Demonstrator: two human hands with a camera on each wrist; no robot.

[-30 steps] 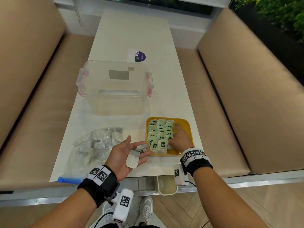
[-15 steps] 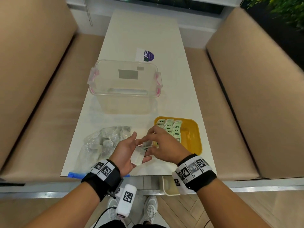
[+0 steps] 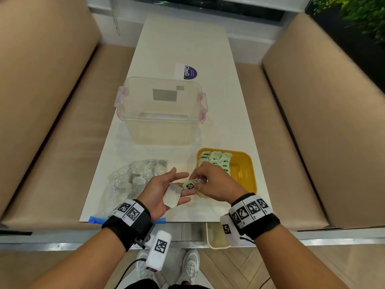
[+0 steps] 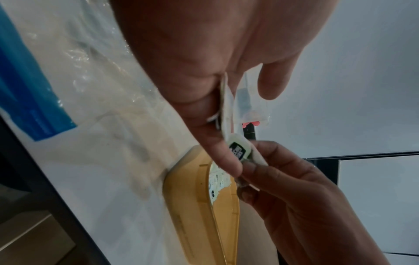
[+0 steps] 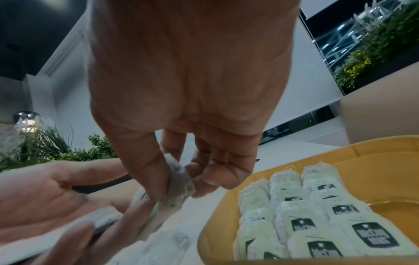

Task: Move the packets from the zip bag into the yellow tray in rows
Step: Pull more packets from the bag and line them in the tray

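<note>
My left hand is turned palm up over the table's near edge. A pale packet is wedged between its fingers. My right hand meets it from the right and pinches a second packet with a green and black tag at the left fingertips. The right wrist view shows thumb and forefinger closed on that packet. The yellow tray lies just behind the right hand, with several packets in rows on its left side. The zip bag with more packets lies left of the hands.
A clear lidded plastic box stands beyond the bag and tray. A white card with a purple logo lies further back. Tan bench seats run along both sides of the narrow white table. The bag's blue zip strip hangs at the table's near edge.
My right hand left the packets in the tray, came left to the open left palm and closed its fingertips on a tagged packet there. The left hand stayed put.
</note>
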